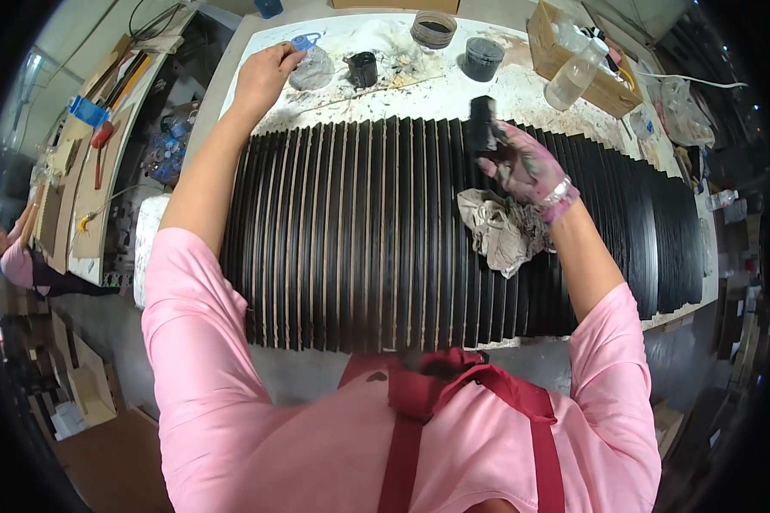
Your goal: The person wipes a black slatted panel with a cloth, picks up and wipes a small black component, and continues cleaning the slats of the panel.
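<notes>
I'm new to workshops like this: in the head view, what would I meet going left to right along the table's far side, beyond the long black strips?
The person's bare left hand, small black cup, round brownish jar with a dark inside, dark grey round tub, translucent bottle, crumpled clear plastic bag.

The right hand [526,167] and the black block [483,128] in it are blurred. The right forearm [586,256] hides part of the black strips [392,231]. On the far side, the frame cuts off a brown box [393,3] and a blue container [268,8].
</notes>
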Demonstrator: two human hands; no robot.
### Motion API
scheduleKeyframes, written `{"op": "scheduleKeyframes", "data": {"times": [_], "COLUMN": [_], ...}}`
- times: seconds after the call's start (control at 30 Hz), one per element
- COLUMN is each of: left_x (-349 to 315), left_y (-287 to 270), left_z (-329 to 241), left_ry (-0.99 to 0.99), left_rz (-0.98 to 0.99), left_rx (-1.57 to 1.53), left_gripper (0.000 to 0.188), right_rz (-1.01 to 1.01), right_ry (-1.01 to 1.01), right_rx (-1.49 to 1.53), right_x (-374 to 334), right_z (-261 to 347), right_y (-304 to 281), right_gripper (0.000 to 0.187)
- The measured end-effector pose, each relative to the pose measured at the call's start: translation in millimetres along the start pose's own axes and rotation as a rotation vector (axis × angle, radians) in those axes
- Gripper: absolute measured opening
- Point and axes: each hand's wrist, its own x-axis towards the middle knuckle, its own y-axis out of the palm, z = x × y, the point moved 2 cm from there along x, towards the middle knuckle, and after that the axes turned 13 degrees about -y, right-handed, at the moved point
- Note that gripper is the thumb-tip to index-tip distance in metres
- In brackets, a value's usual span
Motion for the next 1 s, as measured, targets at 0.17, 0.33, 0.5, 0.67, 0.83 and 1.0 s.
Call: {"op": "scheduleKeyframes", "data": {"times": [0.17,0.33,0.5,0.67,0.83,1.0], "left_x": [47,71,82,97,104,102], "left_y": [61,109,131,125,113,107], "left_z": [32,30,26,21,18,19], "left_ry": [0.214,0.308,0.407,0.424,0.219,0.034], "left_rz": [-0.157,-0.082,-0.068,-0.078,-0.11,-0.061], "left_rx": [-0.104,-0.038,0.035,-0.011,-0.111,-0.229], "left_gripper": [0.024,0.03,0.022,0.015,0.016,0.017], "right_rz": [-0.037,-0.038,-0.04,0.0,0.054,0.077], "right_ry": [0.032,0.0,0.019,0.012,-0.134,-0.345], "right_rx": [-0.005,-0.086,-0.12,-0.232,-0.547,-1.039], "right_x": [62,104,137,166,203,226], "right_z": [-19,-31,-31,-41,-39,-47], "right_y": [35,41,57,76,83,88], "right_gripper": [0.017,0.019,0.02,0.021,0.028,0.043]}}
